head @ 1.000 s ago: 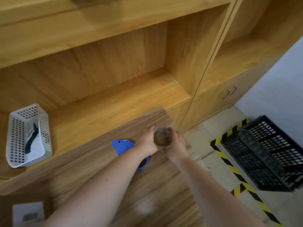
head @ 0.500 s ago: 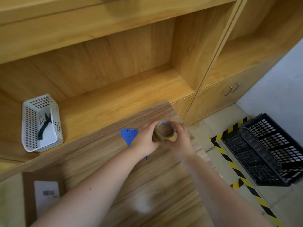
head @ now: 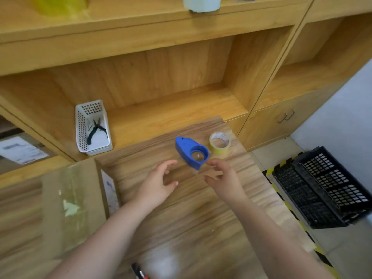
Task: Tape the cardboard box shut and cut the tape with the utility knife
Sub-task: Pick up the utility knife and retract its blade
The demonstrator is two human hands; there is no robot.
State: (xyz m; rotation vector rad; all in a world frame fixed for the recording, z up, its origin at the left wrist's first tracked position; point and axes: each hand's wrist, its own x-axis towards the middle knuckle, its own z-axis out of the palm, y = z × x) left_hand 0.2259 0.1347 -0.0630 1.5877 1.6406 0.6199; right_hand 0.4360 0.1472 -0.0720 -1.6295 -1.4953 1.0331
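Observation:
A yellowish tape roll (head: 219, 146) stands on the wooden table (head: 191, 208) near its far right corner. Beside it on the left lies a blue tape dispenser (head: 191, 152). Both my hands hover just in front of these, fingers spread and holding nothing: my left hand (head: 159, 184) and my right hand (head: 221, 178). The cardboard box (head: 74, 206) sits at the left, its top covered with shiny clear tape and a label on its side. At the bottom edge, a dark and red object (head: 140, 271) that may be the utility knife lies on the table.
A white perforated basket (head: 92, 125) with pliers stands on the shelf behind the table. A black plastic crate (head: 326, 186) sits on the floor at the right, by yellow-black floor tape. A white roll (head: 201, 4) rests on the top shelf.
Both hands held the tape roll before; it now stands on the table and the hands have drawn back toward me, empty. The view has shifted, showing the box.

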